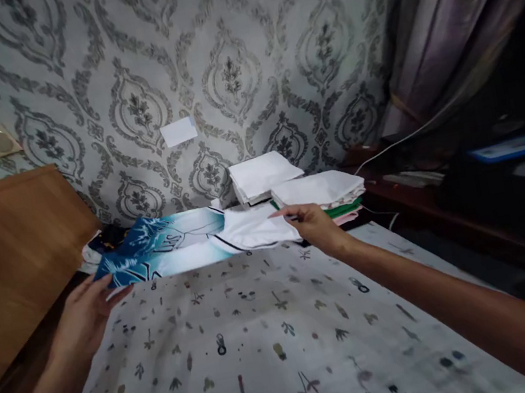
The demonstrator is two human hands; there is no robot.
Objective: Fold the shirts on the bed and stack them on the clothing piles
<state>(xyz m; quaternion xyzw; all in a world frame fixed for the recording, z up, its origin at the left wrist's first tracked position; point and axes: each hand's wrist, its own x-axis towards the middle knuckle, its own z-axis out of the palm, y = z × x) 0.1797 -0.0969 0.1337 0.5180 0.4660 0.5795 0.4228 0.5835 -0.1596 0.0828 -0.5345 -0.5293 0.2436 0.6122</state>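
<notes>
Stretched between my hands is a folded blue-and-white shirt point(189, 242) with dark lettering and a palm-like print at its blue end. My left hand point(82, 313) grips the blue end, its fingers partly hidden under the cloth. My right hand point(315, 224) pinches the white end between thumb and fingers. The shirt is held nearly flat over the far part of a white printed sheet point(247, 341); I cannot tell whether its middle touches the surface below.
Behind the shirt stands a stack of white folded cloths point(266, 174). Another pile point(319, 190), with green and pink layers, lies beside my right hand. A wooden panel point(18, 253) rises at left, dark clothing point(110, 238) beside it. The patterned wall point(232, 80) closes off the back.
</notes>
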